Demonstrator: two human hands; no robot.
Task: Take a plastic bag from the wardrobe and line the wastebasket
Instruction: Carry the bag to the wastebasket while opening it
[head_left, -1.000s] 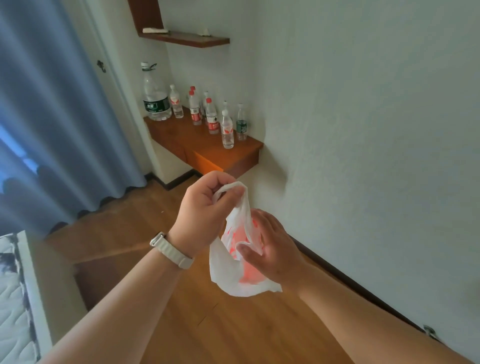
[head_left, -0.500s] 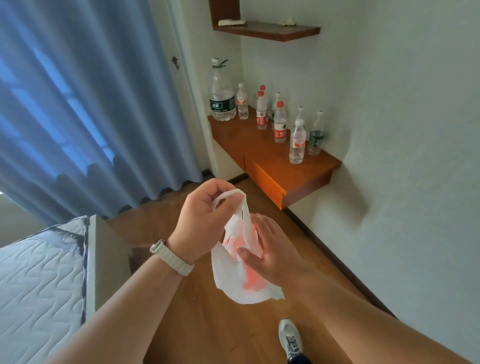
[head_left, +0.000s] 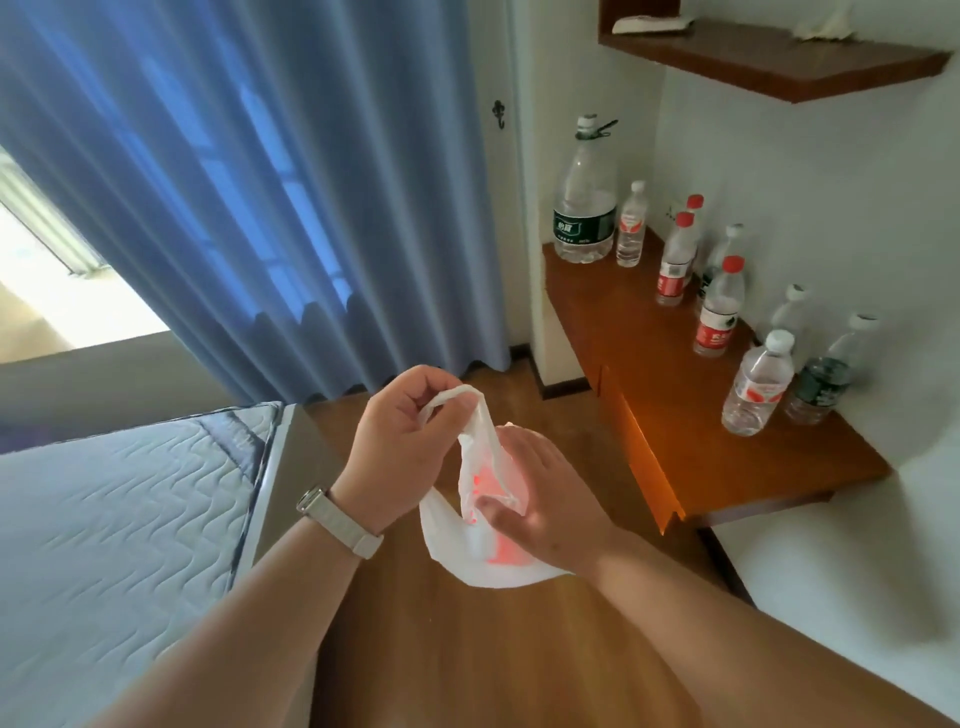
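A thin white plastic bag (head_left: 457, 545) with a red print hangs between my two hands over the wooden floor. My left hand (head_left: 400, 441), with a pale watch strap on its wrist, pinches the bag's top edge. My right hand (head_left: 545, 499) grips the bag's middle, thumb pressed against the crumpled plastic. No wastebasket or wardrobe is in view.
A wall-mounted wooden desk (head_left: 691, 415) at the right carries several water bottles (head_left: 758, 384) and a large jug (head_left: 584, 197). A wooden shelf (head_left: 769, 62) hangs above. Blue curtains (head_left: 249, 197) cover the window at the left. A mattress (head_left: 119, 545) fills the lower left.
The view has swung left, bringing the curtains and mattress into sight and shifting the desk rightward. Both hands keep the same hold on the bag.
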